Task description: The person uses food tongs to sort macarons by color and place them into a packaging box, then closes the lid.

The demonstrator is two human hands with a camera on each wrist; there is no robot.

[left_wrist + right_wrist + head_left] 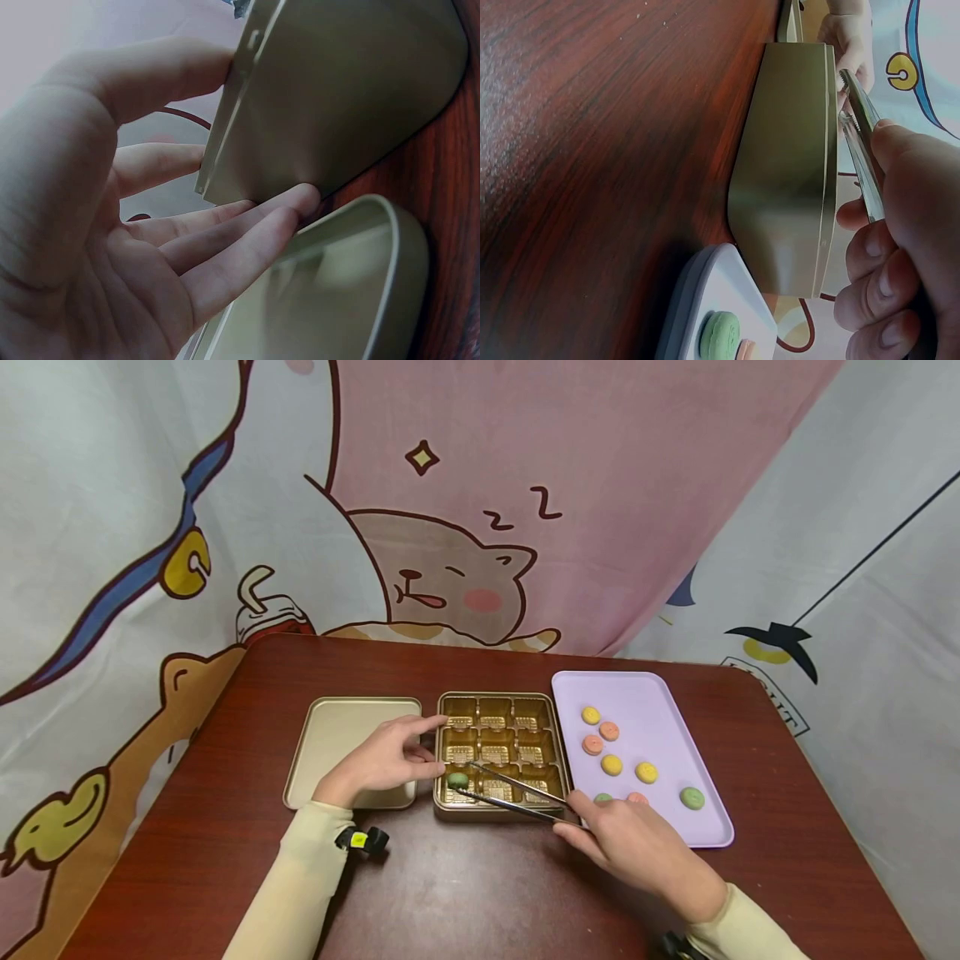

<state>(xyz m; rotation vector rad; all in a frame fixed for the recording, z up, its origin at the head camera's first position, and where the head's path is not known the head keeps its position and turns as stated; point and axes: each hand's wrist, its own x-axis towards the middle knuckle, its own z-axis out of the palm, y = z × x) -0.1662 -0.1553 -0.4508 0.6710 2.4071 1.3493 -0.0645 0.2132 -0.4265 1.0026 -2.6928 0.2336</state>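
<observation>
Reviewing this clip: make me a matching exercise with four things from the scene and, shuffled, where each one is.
Things:
1. Tongs
2. Lilac tray
3. Dark green macaron
4. Gold lid

Places (left and right as the person's own):
A. In the nearest row of the box, leftmost compartment
B. On the table, left of the box
C. In the right hand
D. On the table, right of the box

Pairs: 1-C, 2-D, 3-A, 4-B

Head view: moderately bright, even light; I record a soft glare on the desk (453, 889) at lower centre. Left wrist view: dim and hazy, washed out at upper left, my fingers (244, 259) shaded. Right wrist view: speckled glare at left, dark shadow beside the tray (733, 289), bottom centre.
</observation>
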